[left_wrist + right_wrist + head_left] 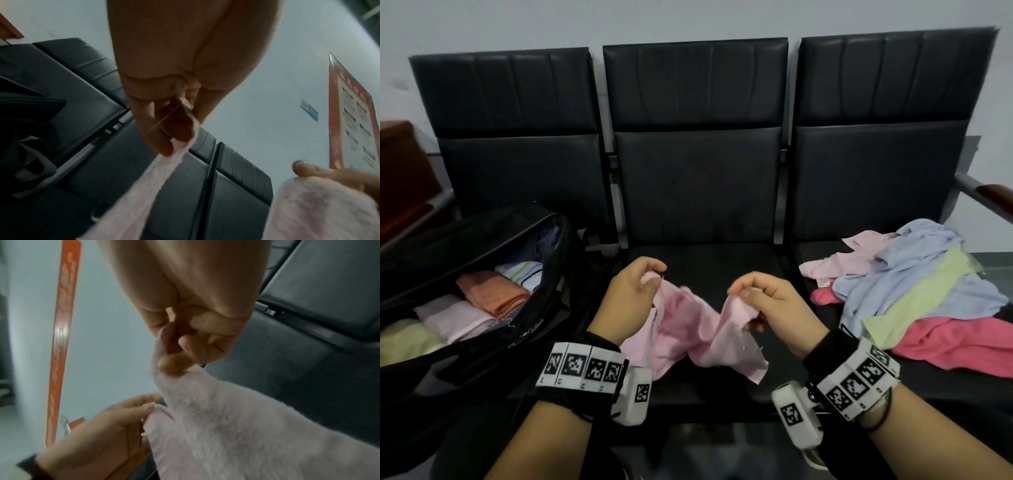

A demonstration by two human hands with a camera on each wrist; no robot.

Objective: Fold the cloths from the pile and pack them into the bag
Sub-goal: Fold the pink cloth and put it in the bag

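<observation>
A pale pink cloth [688,329] hangs crumpled between both hands above the middle seat. My left hand [643,281] pinches its upper left edge [185,123] between thumb and curled fingers. My right hand [746,298] pinches the other edge, the fingers curled round the fabric [185,386]. An open black bag [482,308] lies on the left seat; folded orange [493,291], pink, pale green and striped cloths lie inside it. The pile of loose cloths [914,284], in blue, green, pink and red, lies on the right seat.
Three black padded chairs [695,171] stand in a row against a pale wall. A wooden armrest [993,195] juts out at the far right. A brown cabinet [400,171] stands at the far left. A red-framed notice [349,113] hangs on the wall.
</observation>
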